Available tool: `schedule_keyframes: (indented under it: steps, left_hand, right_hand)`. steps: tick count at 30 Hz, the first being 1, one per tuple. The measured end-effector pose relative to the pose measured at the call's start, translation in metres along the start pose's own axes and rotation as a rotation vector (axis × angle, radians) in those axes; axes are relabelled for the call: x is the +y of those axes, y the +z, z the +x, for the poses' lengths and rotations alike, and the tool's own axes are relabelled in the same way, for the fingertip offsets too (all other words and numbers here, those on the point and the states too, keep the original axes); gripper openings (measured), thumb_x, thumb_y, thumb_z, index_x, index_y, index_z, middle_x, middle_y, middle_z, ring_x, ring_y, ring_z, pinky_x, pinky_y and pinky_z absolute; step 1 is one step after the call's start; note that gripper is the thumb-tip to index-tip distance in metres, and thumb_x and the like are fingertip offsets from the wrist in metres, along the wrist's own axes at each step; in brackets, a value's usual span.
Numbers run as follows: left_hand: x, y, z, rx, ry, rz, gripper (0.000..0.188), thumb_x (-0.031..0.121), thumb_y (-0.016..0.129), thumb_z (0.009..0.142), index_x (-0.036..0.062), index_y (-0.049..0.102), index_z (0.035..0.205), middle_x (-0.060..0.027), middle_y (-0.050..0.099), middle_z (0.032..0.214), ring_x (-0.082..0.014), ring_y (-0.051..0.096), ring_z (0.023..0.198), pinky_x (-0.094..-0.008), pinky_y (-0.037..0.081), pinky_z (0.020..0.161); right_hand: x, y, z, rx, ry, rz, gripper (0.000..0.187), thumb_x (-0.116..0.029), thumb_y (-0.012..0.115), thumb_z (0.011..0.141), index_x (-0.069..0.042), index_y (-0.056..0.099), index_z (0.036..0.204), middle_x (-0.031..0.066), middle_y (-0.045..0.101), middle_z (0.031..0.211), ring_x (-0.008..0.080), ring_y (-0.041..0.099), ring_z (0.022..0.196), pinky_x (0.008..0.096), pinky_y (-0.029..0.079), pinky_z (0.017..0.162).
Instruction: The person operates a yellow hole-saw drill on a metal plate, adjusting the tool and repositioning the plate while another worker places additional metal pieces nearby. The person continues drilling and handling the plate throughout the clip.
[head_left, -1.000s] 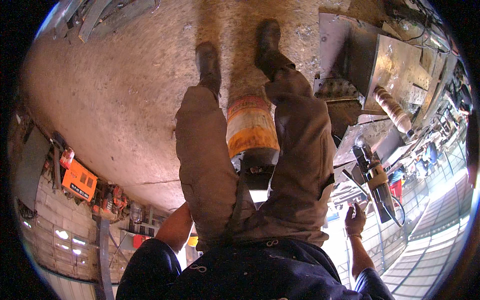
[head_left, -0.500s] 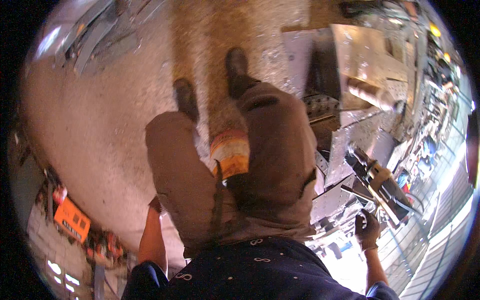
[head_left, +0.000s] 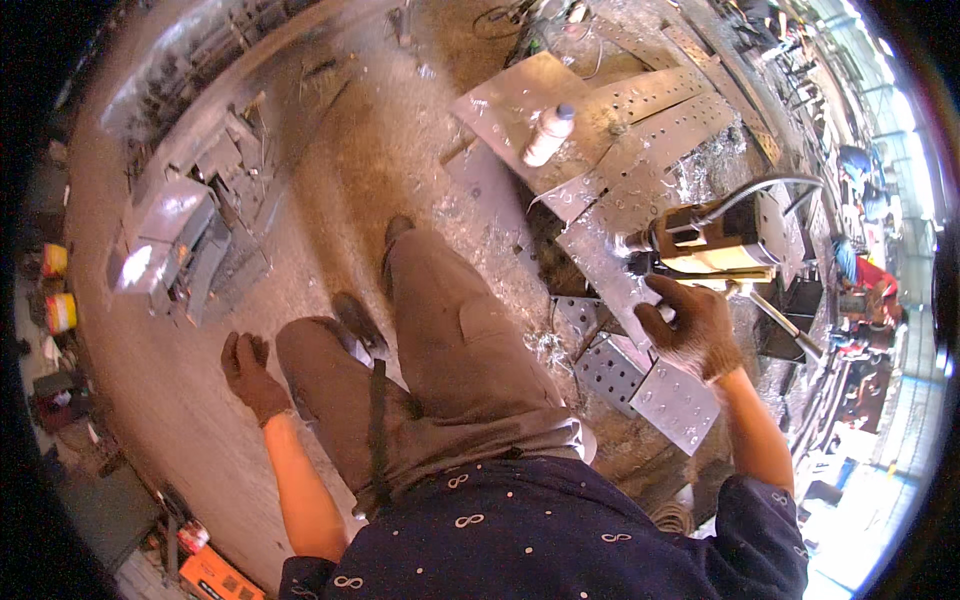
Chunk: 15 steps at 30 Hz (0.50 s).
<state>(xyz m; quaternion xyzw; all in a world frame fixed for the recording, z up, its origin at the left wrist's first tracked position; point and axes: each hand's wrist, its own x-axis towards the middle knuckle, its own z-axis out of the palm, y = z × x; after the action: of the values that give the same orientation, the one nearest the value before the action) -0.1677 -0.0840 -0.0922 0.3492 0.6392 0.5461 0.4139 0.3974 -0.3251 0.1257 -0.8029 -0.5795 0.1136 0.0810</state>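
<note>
Brown-gloved right hand (head_left: pixel 702 332) near power tool (head_left: pixel 718 240), left hand (head_left: pixel 254 376) beside knee (head_left: pixel 308 346)

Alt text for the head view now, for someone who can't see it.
The gloved right hand curls near a power tool among metal plates; the gloved left hand hangs by the left knee. A bottle is on a sheet.

Shirt (head_left: pixel 570 505): white looped symbols and small dots.
Orange box (head_left: pixel 205 572): dark marks on its face, too small to read.
Yellow tub (head_left: pixel 61 312): any print too blurred to read.
Readable words: none.
</note>
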Motion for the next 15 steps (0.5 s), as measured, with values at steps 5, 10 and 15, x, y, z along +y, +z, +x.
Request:
schedule_keyframes:
  steps: [5,10,15]
  left_hand:
    - [0.049,0.149,-0.066,-0.407,0.171,0.216,0.032,0.022,0.070,0.107,0.0039,0.071,0.134,-0.0101,0.075,0.119,-0.0246,0.072,0.106,-0.0380,0.059,0.099]
    - [0.045,0.304,-0.149,-0.875,0.327,0.697,0.054,0.036,0.073,0.101,0.0011,0.067,0.142,-0.0263,0.074,0.136,-0.0423,0.071,0.129,-0.0475,0.054,0.111]
    - [-0.047,0.408,-0.170,-1.105,0.357,0.822,0.064,0.041,0.071,0.100,-0.0004,0.059,0.148,-0.0285,0.071,0.139,-0.0459,0.068,0.131,-0.0519,0.053,0.113]
  right_hand:
    - [-0.002,0.008,-0.001,0.216,-0.001,-0.032,0.033,-0.031,0.076,0.097,-0.006,0.077,0.118,0.0198,0.075,0.080,0.0422,0.075,0.078,0.0538,0.059,0.073]
    - [0.010,0.035,-0.009,0.598,-0.018,-0.072,0.024,-0.015,0.081,0.092,-0.007,0.077,0.114,0.0134,0.078,0.083,0.0344,0.077,0.075,0.0460,0.060,0.075]
    - [0.002,0.030,0.003,0.477,0.045,-0.057,0.025,-0.026,0.079,0.094,-0.010,0.077,0.112,0.0124,0.069,0.071,0.0370,0.070,0.068,0.0503,0.056,0.071]
